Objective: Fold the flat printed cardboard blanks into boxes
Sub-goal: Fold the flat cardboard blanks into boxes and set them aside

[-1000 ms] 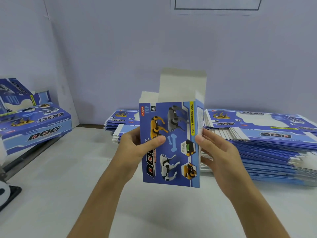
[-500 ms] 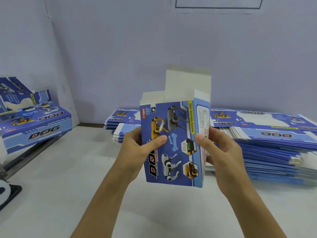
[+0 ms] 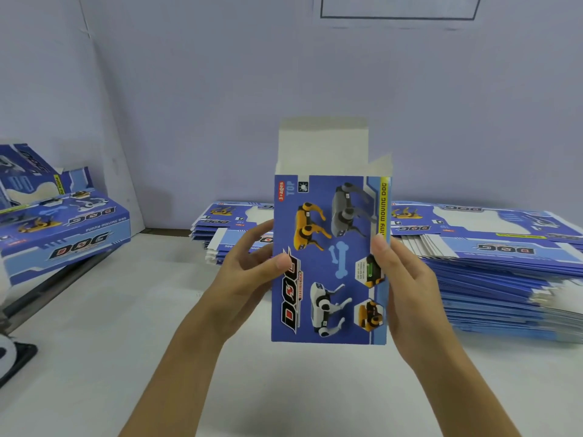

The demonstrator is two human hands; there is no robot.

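1. Far left: finished boxes, blue print. One lies whole in front, at least one more sits behind it, partly cut off by the frame edge. Exact count cannot be told.
2. Left-centre, on the table: small stack of blanks, flat, many sheets, too thin to count.
3. Left hand: thumb pressed on the printed front near the left edge, fingers curled behind. A pinch grip on the box.
4. Centre: one box in work, held upright above the table between both hands, printed face toward the camera. The top is open: one tall flap stands up at the back, one short flap leans in at the right. Bottom end not visible from here.
5. Handling, judged: thin card, light, springy; it creases or crushes under a hard squeeze. The glossy print is likely a little slick. Best held at the side edges and corner folds, as it is now; fold flaps along their scored lines.
6. Right hand: thumb on the front at the right edge, fingers round the side and back, gripping the same box.
7. Right: large stack of blanks, dozens, fanned, not countable.
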